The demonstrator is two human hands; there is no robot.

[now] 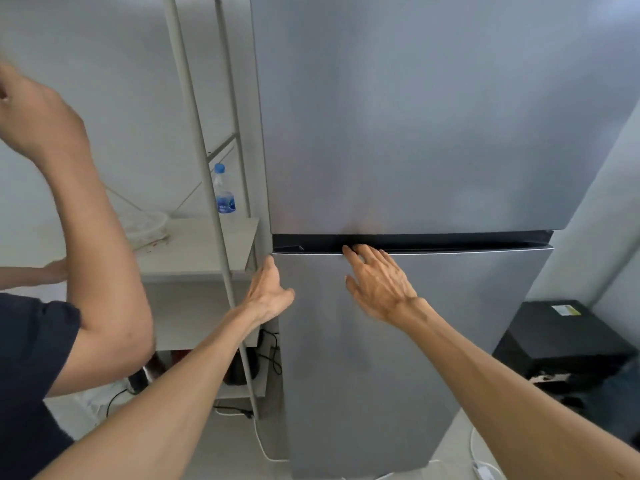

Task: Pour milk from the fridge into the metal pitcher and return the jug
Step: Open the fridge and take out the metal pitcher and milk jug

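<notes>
Reaching for the fridge (pixel 415 133) at centre frame, both doors closed, so milk jug and pitcher nowhere in view; jug presumably behind the lower door (pixel 381 341). Right hand (pixel 379 284) flat on that door, straight fingers (pixel 349 252) tipped into the dark gap (pixel 450 241) between the doors, gripping nothing. Left hand (pixel 268 292) open too, fingers straight along the door's left edge, holding nothing.

Possible trouble: pulling from the wrong side, since hinge side cannot be told from here; fingertips slipping out of the shallow recess; door swinging left into the shelf rack (pixel 194 133) standing just beside the fridge.

Crowding the left of frame: another person's raised arm (pixel 90 237) and dark sleeve (pixel 31 358), close enough to be bumped by a swinging door or elbow. On the rack's shelf, a water bottle (pixel 223 190) and a plastic-wrapped item (pixel 149 225). Lower right, a black box (pixel 557 337); cables (pixel 266 355) trailing on the floor near the fridge foot, a tripping hazard when stepping back.
</notes>
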